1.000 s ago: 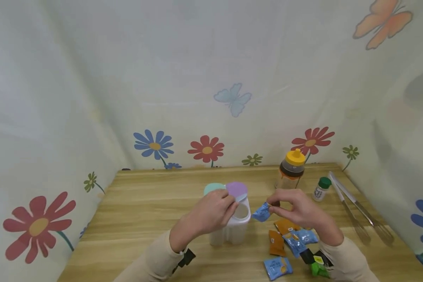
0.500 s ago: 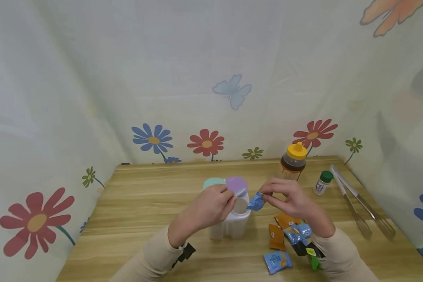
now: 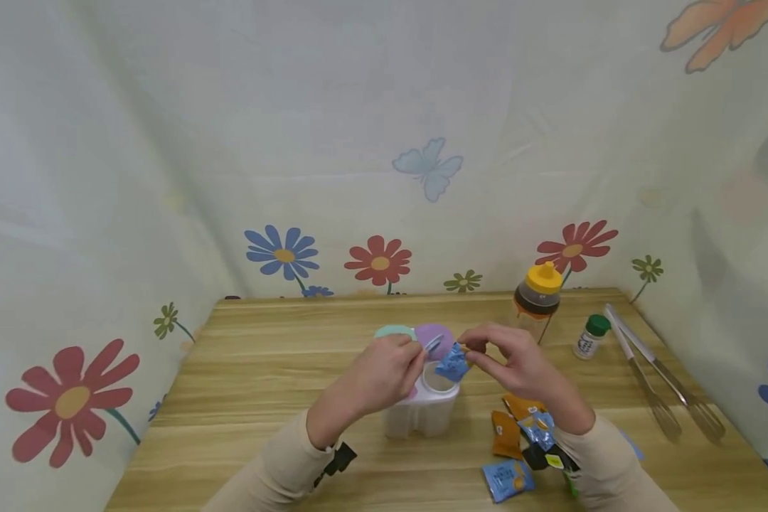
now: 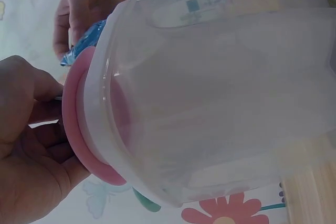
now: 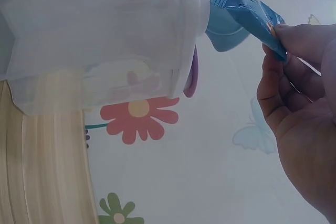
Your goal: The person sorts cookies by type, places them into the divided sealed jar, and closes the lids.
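Observation:
A translucent white storage container (image 3: 416, 418) with several coloured flip lids stands upright on the table. My left hand (image 3: 379, 373) pinches its raised light blue lid (image 5: 226, 32), and the round opening below that lid shows. Between the thumb and fingers of my right hand (image 3: 515, 359) is a small blue snack packet (image 3: 451, 364), tilted just over this opening. A purple lid (image 3: 436, 333) and a mint lid (image 3: 392, 331) lie at the container's far side. The pink lid (image 4: 79, 124), seen close in the left wrist view, is under my left hand.
Right of the container lie orange packets (image 3: 505, 432), more blue packets (image 3: 508, 478) and something green, partly under my right forearm. Behind them stand a yellow-topped bottle (image 3: 537, 295) and a green-capped shaker (image 3: 592, 337). Metal tongs (image 3: 659, 373) lie along the right edge.
My right hand has moved left with the blue packet, from beside the container to over its opening. My left hand stays at the blue lid, which now stands tilted higher.

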### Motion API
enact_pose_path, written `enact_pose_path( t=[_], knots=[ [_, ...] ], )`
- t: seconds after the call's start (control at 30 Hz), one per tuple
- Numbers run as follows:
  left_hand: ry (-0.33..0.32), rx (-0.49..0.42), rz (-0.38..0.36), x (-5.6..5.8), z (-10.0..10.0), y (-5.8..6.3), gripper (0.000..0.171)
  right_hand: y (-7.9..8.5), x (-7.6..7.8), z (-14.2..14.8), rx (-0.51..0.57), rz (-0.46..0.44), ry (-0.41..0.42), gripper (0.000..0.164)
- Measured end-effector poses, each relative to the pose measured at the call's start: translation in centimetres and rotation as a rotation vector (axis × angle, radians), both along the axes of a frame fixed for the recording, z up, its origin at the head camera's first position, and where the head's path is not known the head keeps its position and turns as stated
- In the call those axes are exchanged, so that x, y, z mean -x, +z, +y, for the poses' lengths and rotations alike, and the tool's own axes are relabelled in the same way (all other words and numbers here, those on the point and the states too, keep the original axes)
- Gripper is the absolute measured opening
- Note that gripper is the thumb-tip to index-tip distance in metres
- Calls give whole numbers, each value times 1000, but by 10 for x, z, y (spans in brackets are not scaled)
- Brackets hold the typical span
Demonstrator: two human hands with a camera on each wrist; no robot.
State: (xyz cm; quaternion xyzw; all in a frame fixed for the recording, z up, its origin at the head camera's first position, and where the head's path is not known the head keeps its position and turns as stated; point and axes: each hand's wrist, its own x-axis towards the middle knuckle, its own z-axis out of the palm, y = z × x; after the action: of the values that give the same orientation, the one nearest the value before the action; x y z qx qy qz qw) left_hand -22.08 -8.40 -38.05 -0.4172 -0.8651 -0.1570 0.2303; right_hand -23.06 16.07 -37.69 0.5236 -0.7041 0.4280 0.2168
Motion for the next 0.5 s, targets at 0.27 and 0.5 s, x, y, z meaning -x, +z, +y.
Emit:
enact_pose_path(
  t=[0.27, 0.5],
  knots=[
    [29, -22, -30, 2, -1, -3, 14, -2, 1, -7, 50, -5, -6, 33],
    [29, -35, -62, 3, -1, -4, 16, -14, 7, -6, 43, -16, 58, 28]
  ],
)
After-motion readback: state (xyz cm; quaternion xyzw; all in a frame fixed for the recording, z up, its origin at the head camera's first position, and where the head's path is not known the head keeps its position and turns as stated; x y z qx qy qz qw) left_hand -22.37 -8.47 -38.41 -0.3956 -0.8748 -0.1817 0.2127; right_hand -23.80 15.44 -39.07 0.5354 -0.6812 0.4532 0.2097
